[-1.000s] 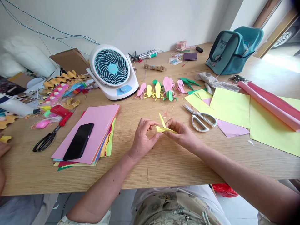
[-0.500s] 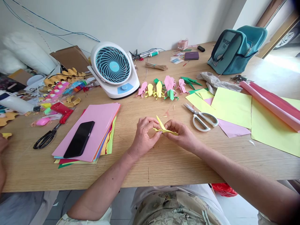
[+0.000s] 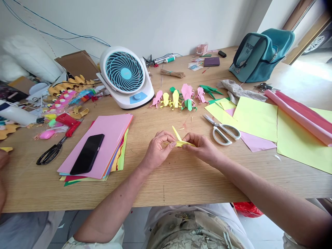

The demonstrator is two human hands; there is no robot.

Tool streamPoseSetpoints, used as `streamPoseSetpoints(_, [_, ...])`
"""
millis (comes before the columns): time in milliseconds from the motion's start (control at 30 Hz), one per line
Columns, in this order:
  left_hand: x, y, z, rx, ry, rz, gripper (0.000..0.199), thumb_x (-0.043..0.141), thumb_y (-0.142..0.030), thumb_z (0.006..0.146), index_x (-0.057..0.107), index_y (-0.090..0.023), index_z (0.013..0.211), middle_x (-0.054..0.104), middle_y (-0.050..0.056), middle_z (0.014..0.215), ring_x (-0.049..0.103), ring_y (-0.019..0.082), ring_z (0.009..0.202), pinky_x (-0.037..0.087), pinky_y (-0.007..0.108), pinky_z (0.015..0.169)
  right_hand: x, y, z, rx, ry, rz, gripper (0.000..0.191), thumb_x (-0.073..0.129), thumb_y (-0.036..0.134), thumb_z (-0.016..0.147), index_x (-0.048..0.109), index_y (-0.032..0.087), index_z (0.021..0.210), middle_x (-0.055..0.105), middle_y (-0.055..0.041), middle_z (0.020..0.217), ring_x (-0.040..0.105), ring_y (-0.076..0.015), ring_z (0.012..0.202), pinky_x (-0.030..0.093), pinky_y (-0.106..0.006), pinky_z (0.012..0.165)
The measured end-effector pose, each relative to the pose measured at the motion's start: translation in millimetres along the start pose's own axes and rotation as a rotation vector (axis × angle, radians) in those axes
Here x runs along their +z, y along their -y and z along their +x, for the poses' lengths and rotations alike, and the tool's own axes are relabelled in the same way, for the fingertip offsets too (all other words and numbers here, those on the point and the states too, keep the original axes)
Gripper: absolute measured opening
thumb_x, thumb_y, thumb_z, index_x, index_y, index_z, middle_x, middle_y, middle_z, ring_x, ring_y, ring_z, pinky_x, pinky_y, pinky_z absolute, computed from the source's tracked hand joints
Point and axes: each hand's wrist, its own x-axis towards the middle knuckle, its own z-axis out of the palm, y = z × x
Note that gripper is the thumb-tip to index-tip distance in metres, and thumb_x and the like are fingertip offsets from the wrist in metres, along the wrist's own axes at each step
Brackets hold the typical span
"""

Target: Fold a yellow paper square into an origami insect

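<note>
A small folded yellow paper piece [image 3: 180,143] is pinched between both my hands, just above the wooden table. One narrow pointed strip of it sticks up and away from me. My left hand [image 3: 161,147] grips its left end between thumb and fingers. On the other end, the thumb and fingers of my right hand [image 3: 199,147] are closed. Beyond my hands stand several folded paper figures [image 3: 187,92] in pink, yellow and green. White-handled scissors [image 3: 223,130] lie to the right of my right hand, blades pointing away to the left.
To the left, a black phone [image 3: 87,154] rests on a stack of coloured paper [image 3: 114,124]. Behind it stands a white fan [image 3: 126,74]. Yellow sheets [image 3: 256,116] and a teal backpack [image 3: 261,55] occupy the right. Another person's hand [image 3: 3,159] shows at the left edge.
My left fingers have shifted slightly on the yellow paper, and its lower part now looks flatter and more spread. The upright strip leans a little more to the left.
</note>
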Motion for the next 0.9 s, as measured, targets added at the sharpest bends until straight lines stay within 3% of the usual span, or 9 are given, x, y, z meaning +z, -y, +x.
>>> streamPoseSetpoints(167, [0.9,0.9,0.2,-0.036,-0.022,0.021,0.013,0.061,-0.019,0.088,0.064,-0.018,0.075,0.066,0.005,0.088,0.061,0.020,0.091,0.047,0.037,0.087,-1.0,1.9,1.2,0.067,0.060,0.049,0.027,0.072,0.042,0.077,0.062,0.018,0.086,0.062,-0.0007,0.079,0.052,-0.0140,0.072,0.038,-0.027,0.064])
streamPoseSetpoints(333, [3.0,-1.9,-1.4,-0.005,-0.012,0.018,0.009,0.057,-0.021,0.091,0.062,-0.019,0.084,0.065,0.004,0.088,0.060,0.019,0.089,0.048,0.035,0.085,0.4,5.2,1.3,0.099,0.019,-0.006,0.037,0.074,0.051,0.073,0.059,0.018,0.077,0.052,0.0034,0.066,0.042,-0.0107,0.061,0.031,-0.025,0.056])
streamPoseSetpoints(467, [-2.9,-7.7,-2.3,0.104,-0.066,0.043,0.016,0.049,-0.018,0.095,0.062,-0.022,0.103,0.064,0.005,0.100,0.059,0.019,0.099,0.047,0.036,0.091,-1.6,6.4,0.1,0.116,0.004,-0.041,0.037,0.070,0.053,0.076,0.060,0.017,0.078,0.053,0.0021,0.067,0.043,-0.0111,0.061,0.030,-0.026,0.056])
streamPoseSetpoints(633, [-7.7,-9.1,-3.0,0.292,-0.004,0.250,0.020,0.057,-0.010,0.085,0.065,-0.024,0.097,0.063,0.005,0.108,0.055,0.022,0.102,0.043,0.042,0.095,-6.0,9.6,-1.4,0.123,0.015,-0.049,0.036,0.068,0.052,0.078,0.061,0.017,0.079,0.053,0.0024,0.067,0.042,-0.0107,0.061,0.028,-0.026,0.056])
streamPoseSetpoints(900, [-4.7,-7.0,-3.4,0.304,-0.001,0.306,0.022,0.059,-0.009,0.082,0.063,-0.024,0.097,0.064,0.005,0.107,0.055,0.022,0.102,0.044,0.042,0.094,-9.2,14.2,-3.1,0.117,0.031,-0.059,0.035,0.068,0.052,0.079,0.063,0.018,0.079,0.054,0.0022,0.067,0.041,-0.0105,0.059,0.029,-0.026,0.055])
